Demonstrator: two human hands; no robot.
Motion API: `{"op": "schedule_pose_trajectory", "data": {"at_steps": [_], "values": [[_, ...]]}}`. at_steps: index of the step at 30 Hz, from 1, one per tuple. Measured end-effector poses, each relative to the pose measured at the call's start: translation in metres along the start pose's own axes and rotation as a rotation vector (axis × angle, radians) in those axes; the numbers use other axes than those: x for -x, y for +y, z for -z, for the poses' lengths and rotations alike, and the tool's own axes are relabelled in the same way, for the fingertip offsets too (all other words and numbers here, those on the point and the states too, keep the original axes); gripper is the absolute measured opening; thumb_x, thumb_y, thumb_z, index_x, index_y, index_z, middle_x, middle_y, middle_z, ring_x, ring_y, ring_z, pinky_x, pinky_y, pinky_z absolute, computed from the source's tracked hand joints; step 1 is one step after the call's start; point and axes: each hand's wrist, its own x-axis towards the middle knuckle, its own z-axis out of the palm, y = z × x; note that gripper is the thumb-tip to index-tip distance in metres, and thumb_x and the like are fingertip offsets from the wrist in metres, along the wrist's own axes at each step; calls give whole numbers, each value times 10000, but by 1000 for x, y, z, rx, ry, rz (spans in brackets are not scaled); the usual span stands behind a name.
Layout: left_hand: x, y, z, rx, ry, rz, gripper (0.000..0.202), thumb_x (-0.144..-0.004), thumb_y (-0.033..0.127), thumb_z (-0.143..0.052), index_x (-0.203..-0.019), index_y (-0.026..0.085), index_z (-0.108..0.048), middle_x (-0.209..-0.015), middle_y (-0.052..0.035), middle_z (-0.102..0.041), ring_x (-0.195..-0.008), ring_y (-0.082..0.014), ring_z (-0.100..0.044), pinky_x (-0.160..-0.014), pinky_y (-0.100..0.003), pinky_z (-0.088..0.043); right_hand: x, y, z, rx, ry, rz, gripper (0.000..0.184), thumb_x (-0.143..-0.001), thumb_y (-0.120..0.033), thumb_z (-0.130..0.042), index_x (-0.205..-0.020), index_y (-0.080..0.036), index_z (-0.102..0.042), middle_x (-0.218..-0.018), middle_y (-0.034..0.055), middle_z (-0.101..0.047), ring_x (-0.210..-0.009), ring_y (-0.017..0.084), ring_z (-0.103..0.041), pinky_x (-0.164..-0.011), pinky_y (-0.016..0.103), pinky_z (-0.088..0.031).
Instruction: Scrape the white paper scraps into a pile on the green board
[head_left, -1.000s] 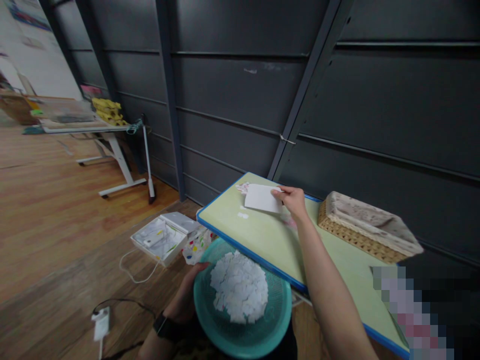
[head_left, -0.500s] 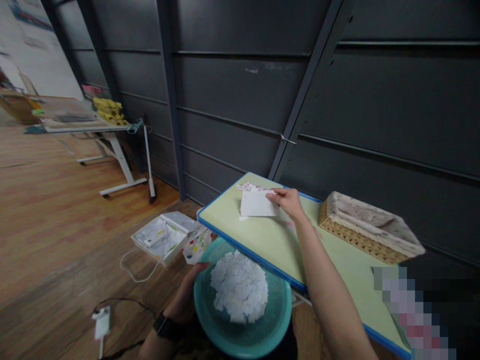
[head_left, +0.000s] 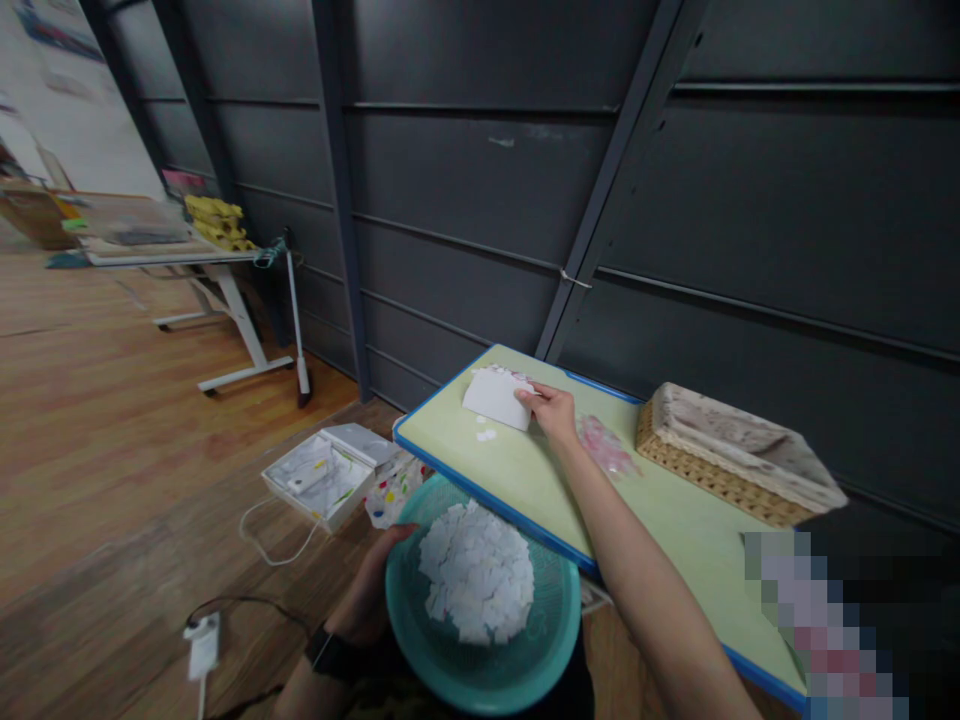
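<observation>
My left hand [head_left: 369, 598] grips the near-left rim of a teal mesh basket [head_left: 525, 672], held just below the table's front edge. A heap of small white paper scraps [head_left: 477, 572] fills the basket. My right hand [head_left: 553, 410] reaches across the pale green table [head_left: 555, 490] and pinches a white card [head_left: 493, 398] on edge near the far left corner. The card stands against a small heap of scraps. A few white scraps [head_left: 486, 435] lie in front of it. A patch of pink scraps [head_left: 604, 446] lies to the right of my wrist.
A lined wicker basket [head_left: 731, 453] sits at the table's back right against the dark panelled wall. On the wooden floor to the left lie an open white box [head_left: 319, 477], a cable and a white plug [head_left: 201, 646]. A white-legged table [head_left: 180, 252] stands far left.
My right hand has slid the white card leftward and toward the far corner, uncovering the pink scraps on its right. The left hand and basket stay put.
</observation>
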Motion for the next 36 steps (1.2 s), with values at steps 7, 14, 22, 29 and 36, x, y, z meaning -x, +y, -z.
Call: {"op": "schedule_pose_trajectory", "data": {"at_steps": [7, 14, 22, 29, 36], "values": [[-4, 2, 2, -16, -10, -41, 178, -793, 244, -611, -929, 142, -663, -720, -44, -755, -551, -183, -648, -551, -303, -509, 4, -1, 0, -28, -48, -45, 638, -471, -504, -761, -931, -63, -715, -756, 104, -707, -582, 158, -577, -510, 268, -428], [1, 7, -1, -32, 88, -63, 102, -793, 226, -578, -764, 145, -633, -578, -33, -705, -474, -170, -616, -494, -287, -497, 13, -14, 3, -121, -163, -116, 524, -448, -494, -793, -790, -110, -690, -571, 16, -618, -486, 110, -491, -441, 235, -365], [5, 12, -4, -6, 107, -80, 179, -795, 188, -562, -642, 139, -641, -497, -19, -661, -436, -147, -593, -468, -256, -490, 12, -18, 6, -22, -277, -150, 435, -441, -451, -800, -669, -175, -553, -480, -41, -551, -409, 86, -461, -385, 208, -352], [5, 13, -4, 17, 111, -73, 175, -791, 200, -584, -642, 137, -651, -518, -24, -678, -450, -143, -594, -474, -252, -494, 17, -22, 13, 19, -544, -193, 442, -480, -415, -818, -687, -180, -505, -463, -67, -519, -392, 85, -489, -356, 192, -386], [7, 13, -5, 19, 116, -76, 197, -823, 181, -547, -672, 129, -662, -515, -24, -680, -448, -148, -603, -488, -262, -511, 25, -25, 10, -27, -810, -324, 447, -484, -329, -846, -725, -165, -508, -572, -43, -605, -484, 100, -595, -419, 201, -515]]}}
